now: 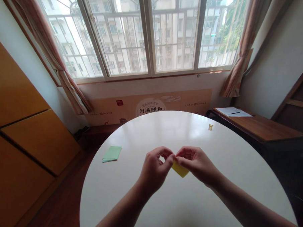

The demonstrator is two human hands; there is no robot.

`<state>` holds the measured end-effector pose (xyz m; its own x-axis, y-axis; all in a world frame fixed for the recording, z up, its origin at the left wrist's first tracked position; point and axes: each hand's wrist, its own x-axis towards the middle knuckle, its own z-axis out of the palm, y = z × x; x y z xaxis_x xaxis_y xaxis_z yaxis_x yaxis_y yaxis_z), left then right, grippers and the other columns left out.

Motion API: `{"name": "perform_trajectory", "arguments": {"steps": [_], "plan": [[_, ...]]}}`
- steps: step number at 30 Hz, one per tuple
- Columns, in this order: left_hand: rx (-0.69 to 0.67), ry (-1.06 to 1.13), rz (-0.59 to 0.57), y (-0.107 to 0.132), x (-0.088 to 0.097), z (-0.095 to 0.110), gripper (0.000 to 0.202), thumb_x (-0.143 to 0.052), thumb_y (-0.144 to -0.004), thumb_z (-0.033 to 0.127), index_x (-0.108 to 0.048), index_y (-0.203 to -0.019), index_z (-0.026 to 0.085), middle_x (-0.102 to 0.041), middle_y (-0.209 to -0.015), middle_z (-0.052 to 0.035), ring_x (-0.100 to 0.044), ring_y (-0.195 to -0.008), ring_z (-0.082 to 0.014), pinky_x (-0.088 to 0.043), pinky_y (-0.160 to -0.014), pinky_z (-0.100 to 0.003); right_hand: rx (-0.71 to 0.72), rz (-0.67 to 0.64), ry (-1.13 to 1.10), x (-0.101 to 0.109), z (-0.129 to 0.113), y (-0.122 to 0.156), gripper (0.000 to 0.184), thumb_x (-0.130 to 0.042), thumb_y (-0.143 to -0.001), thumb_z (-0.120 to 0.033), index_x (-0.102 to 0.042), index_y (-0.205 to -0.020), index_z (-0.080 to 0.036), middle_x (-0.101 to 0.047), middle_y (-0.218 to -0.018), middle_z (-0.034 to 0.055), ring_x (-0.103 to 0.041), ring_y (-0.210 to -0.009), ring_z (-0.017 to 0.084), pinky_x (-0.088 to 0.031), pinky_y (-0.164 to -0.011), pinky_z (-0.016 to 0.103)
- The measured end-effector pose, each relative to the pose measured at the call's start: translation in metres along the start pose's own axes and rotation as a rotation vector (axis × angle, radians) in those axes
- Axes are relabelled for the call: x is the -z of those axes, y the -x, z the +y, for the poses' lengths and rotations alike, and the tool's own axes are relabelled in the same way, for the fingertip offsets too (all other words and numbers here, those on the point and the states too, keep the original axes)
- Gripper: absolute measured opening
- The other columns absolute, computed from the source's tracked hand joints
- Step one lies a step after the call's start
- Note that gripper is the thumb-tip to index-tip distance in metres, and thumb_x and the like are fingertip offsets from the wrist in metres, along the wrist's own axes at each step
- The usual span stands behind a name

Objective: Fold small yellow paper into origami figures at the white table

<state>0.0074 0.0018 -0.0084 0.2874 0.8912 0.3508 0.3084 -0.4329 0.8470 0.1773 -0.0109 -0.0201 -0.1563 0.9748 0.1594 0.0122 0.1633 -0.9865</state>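
Note:
Both my hands meet above the middle of a round white table [220,197]. My left hand [155,168] and my right hand [197,163] each pinch the top edge of a small folded yellow paper [180,169], thumbs and forefingers pressed together on it. The paper hangs below my fingertips, a little above the tabletop. Most of its upper part is hidden by my fingers.
A small stack of green paper sheets [112,153] lies at the table's left. A tiny folded yellow paper figure [210,126] sits at the far right. A wooden side desk [262,125] with a white sheet and pen [233,112] stands to the right. Wooden cabinets [21,132] line the left wall.

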Motion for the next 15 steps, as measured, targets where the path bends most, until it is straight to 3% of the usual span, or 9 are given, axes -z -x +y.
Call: {"name": "perform_trajectory", "arguments": {"steps": [6,13,15], "plan": [[0.064,0.101,0.039,-0.003,0.003,0.002,0.020,-0.061,-0.084,0.033,-0.066,-0.077,0.015,-0.062,-0.069,-0.0020,-0.052,-0.053,-0.0113,-0.042,-0.046,-0.021,-0.042,-0.016,-0.047,0.003,-0.002,-0.002,0.012,-0.070,-0.077,-0.026,-0.068,-0.073,-0.015,-0.067,-0.069,0.0021,-0.057,-0.064,0.015,-0.040,-0.057,0.024],[0.109,0.256,0.208,-0.014,0.019,0.002,0.021,-0.066,-0.079,0.035,-0.064,-0.075,0.014,-0.060,-0.066,-0.0002,-0.049,-0.050,-0.0094,-0.042,-0.041,-0.018,-0.045,-0.001,0.047,0.011,-0.005,-0.007,0.006,-0.065,-0.074,-0.020,-0.067,-0.070,-0.016,-0.064,-0.064,0.0014,-0.056,-0.062,0.015,-0.041,-0.058,0.026],[0.130,0.329,0.313,-0.018,0.023,0.000,0.023,-0.068,-0.077,0.036,-0.064,-0.076,0.014,-0.060,-0.067,-0.0002,-0.049,-0.050,-0.0090,-0.041,-0.040,-0.018,-0.050,0.039,0.050,0.015,-0.004,-0.010,0.006,-0.064,-0.072,-0.020,-0.066,-0.067,-0.017,-0.065,-0.064,0.0018,-0.056,-0.061,0.015,-0.040,-0.055,0.025]]}}
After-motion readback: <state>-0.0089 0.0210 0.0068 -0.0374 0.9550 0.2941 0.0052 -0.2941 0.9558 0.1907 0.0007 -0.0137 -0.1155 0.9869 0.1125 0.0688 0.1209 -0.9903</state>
